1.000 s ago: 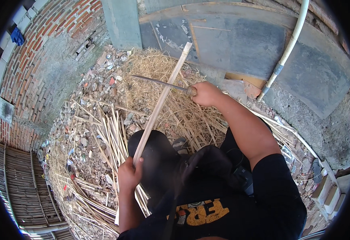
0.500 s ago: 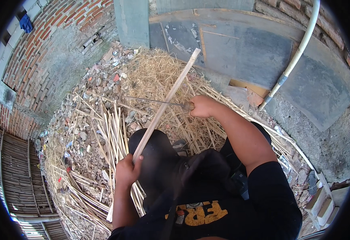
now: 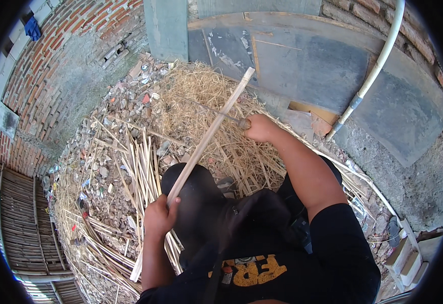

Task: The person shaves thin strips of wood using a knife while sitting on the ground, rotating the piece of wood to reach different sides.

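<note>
My left hand [image 3: 159, 215] is closed around the lower end of a long pale bamboo strip [image 3: 209, 137], which slants up and away to the right across my left knee. My right hand [image 3: 258, 127] grips the handle of a knife [image 3: 201, 104] with a long thin blade. The blade crosses the strip in its upper half and points up to the left; whether it cuts into the strip or only rests against it I cannot tell. Beyond the knife lies a heap of fine straw-coloured shavings [image 3: 191, 81].
A bundle of split bamboo strips [image 3: 143, 167] lies left of my knee on stony rubble [image 3: 102, 172]. More long strips [image 3: 110, 248] curve along the lower left. Grey panels [image 3: 307, 66] lean at the back, beside a white pipe [image 3: 373, 73]. A brick wall [image 3: 54, 66] rises at left.
My right hand has moved slightly up the strip and the knife has tilted, its tip now higher and farther away. The strip's far end has shifted a little right and down.
</note>
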A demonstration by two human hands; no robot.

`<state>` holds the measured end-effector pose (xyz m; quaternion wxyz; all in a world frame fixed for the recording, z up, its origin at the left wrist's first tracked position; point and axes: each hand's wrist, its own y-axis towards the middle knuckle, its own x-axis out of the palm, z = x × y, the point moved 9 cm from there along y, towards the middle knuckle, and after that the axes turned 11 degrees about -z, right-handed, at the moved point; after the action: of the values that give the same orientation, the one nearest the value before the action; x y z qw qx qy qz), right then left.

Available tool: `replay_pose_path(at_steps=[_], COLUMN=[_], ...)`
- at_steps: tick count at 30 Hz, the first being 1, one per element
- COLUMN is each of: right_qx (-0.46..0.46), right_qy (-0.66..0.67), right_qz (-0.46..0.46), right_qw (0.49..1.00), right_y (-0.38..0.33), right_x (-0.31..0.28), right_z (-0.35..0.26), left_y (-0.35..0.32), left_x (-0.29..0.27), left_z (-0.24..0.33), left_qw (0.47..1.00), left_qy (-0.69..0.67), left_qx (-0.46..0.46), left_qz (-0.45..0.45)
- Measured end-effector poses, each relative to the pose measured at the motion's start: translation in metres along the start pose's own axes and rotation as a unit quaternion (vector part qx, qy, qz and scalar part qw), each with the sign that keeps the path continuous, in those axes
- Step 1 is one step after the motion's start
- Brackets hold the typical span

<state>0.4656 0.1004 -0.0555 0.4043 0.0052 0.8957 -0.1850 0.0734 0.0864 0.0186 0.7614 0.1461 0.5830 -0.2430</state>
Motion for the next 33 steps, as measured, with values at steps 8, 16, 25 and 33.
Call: replay_pose_path(at_steps=[8,16,25,33], right_qx=[-0.045,-0.069,-0.072,-0.081], right_qy=[-0.038,-0.09,-0.053,-0.104], right_qz=[0.012,-0.108,-0.032,-0.045], right_qw=[0.998,0.988,0.995,0.99], right_y=[-0.018,-0.021,-0.02,-0.039], right_x=[0.005,0.019,0.009,0.017], right_z=[-0.026,-0.041,-0.039,-0.064], left_y=[0.002,0.001,-0.001,0.0], left_x=[0.005,0.008,0.004,0.006], left_z=[0.0,-0.005,-0.002,-0.003], left_qw=[1.0,0.999,0.999,0.999], left_qy=[-0.01,-0.035,-0.036,-0.034], left_qx=[-0.003,-0.001,-0.016,-0.009], left_qz=[-0.024,-0.022,-0.027,-0.024])
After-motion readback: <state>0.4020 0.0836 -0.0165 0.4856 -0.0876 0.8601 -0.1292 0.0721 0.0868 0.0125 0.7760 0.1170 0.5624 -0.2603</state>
